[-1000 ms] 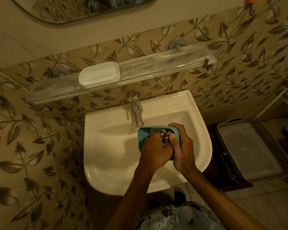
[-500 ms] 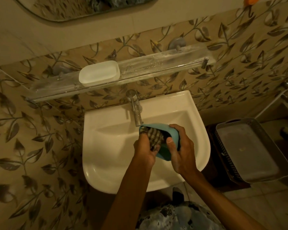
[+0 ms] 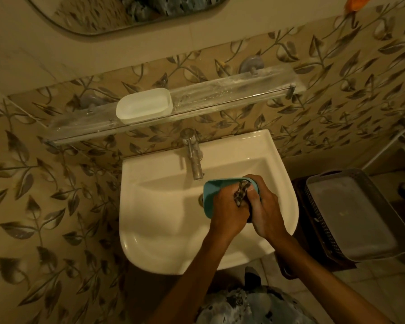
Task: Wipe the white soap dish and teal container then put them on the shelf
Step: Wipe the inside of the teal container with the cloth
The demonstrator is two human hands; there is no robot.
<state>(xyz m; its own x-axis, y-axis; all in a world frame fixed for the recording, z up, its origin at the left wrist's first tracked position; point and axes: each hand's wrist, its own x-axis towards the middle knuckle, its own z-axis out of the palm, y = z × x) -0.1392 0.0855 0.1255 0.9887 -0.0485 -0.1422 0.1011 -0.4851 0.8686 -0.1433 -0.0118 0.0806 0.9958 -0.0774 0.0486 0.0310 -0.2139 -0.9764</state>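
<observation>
The white soap dish sits on the left half of the glass shelf above the sink. Over the basin, my right hand grips the right side of the teal container. My left hand presses a checked cloth into the container's opening. Most of the container is hidden under both hands; only its left rim and top edge show.
A metal tap stands just behind the container over the white sink. A grey plastic basket sits on a dark stand to the right. A mirror hangs above the shelf. The shelf's right half carries only white residue.
The container tipped up with its opening toward me half a second ago, then turned back flatter. My left hand has pushed the cloth deeper, to the container's right side.
</observation>
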